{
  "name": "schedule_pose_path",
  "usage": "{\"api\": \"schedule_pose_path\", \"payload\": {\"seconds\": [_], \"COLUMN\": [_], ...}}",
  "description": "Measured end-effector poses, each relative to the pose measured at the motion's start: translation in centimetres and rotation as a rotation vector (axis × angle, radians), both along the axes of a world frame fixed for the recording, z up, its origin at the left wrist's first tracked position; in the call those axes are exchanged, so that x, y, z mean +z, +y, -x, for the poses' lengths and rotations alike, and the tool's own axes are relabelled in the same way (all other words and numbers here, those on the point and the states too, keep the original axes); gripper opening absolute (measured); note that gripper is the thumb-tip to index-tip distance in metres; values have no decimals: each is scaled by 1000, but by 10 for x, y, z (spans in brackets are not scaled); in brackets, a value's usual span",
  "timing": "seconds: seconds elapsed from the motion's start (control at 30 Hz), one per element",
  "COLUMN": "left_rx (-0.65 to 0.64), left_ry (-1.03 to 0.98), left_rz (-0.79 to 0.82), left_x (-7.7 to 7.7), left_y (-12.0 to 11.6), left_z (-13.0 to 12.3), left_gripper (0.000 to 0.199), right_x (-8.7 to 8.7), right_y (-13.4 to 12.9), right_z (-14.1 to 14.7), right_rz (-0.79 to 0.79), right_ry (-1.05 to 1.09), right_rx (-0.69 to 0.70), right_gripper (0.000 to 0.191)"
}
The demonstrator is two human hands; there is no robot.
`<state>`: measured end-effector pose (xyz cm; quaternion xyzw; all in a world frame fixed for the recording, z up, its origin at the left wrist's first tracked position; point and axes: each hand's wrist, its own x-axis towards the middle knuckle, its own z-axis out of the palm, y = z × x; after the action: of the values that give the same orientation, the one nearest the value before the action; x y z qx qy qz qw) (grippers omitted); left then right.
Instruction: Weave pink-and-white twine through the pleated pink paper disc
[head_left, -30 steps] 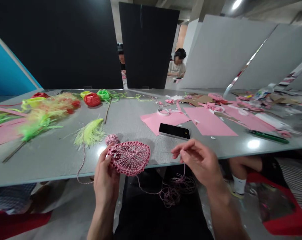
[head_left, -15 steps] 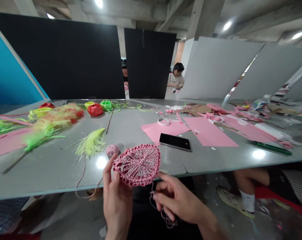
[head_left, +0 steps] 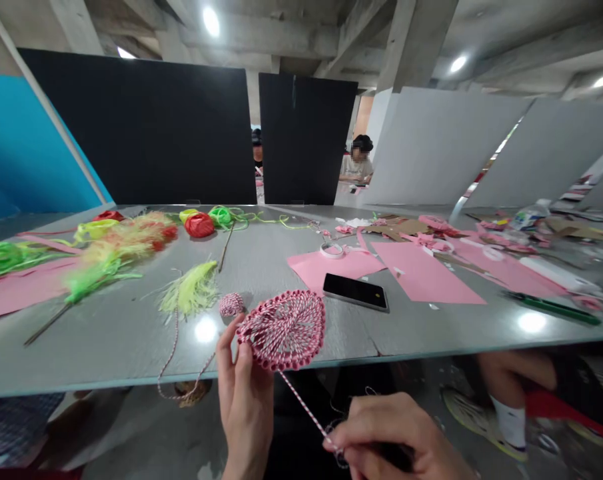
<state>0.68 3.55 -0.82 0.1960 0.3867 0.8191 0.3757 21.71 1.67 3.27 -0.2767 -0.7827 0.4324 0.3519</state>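
My left hand [head_left: 246, 387] is closed on the left edge of a pink scallop-edged frame [head_left: 286, 330], strung with pink-and-white twine that crosses at its middle. The frame is tilted over the table's front edge. From its underside a length of pink-and-white twine [head_left: 304, 407] runs taut, down and right, to my right hand [head_left: 396, 433], whose thumb and fingers pinch it. Loose loops of thread hang about the right fingers. A small ball of the same twine [head_left: 231, 305] lies on the table just behind my left fingertips.
On the grey table [head_left: 261, 267] lie a phone [head_left: 356, 291], pink paper sheets [head_left: 426, 272], a roll of white tape [head_left: 332, 250] and a green pen [head_left: 551, 307]. Yellow-green fringe [head_left: 194, 290] and red yarn [head_left: 199, 225] are at left. Black boards [head_left: 151, 130] stand behind; another person's leg [head_left: 516, 380] is at right.
My right hand has moved down and right, away from the frame, and the twine between them is now drawn straight. My left hand still holds the frame. The whole view has shifted slightly.
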Motion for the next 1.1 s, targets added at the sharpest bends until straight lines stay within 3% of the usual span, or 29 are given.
{"api": "schedule_pose_path", "payload": {"seconds": [0.1, 0.33, 0.43, 0.53, 0.6, 0.73, 0.87, 0.97, 1.1], "left_rx": [-24, 25, 11, -2, -13, -32, -37, -47, -55], "left_ry": [18, 19, 43, 36, 25, -13, -47, -38, 7], "left_rz": [51, 106, 82, 73, 64, 44, 26, 25, -21], "left_x": [-1, -2, 1, 1, -1, 1, 6, 7, 6], "left_y": [-1, 0, -3, -5, -6, -8, -8, -9, -12], "left_z": [-3, -7, -9, -9, -9, -12, -17, -20, -23], "left_gripper": [37, 41, 40, 39, 40, 45, 46, 45, 41], "right_x": [-5, 5, 7, 14, 21, 34, 39, 42, 43], "right_y": [4, -2, -4, -2, 0, 5, 15, 26, 36], "right_z": [2, -25, -42, -49, -47, -31, -12, 0, 9], "right_rz": [-78, -88, -76, -123, -184, -323, -503, -664, -859], "right_ry": [45, 20, 83, 210, 296, 403, 501, 467, 283], "right_rx": [-48, -401, -420, -319, -301, -431, -608, -704, -661], "right_gripper": [22, 23, 19, 11, 10, 8, 26, 31, 35]}}
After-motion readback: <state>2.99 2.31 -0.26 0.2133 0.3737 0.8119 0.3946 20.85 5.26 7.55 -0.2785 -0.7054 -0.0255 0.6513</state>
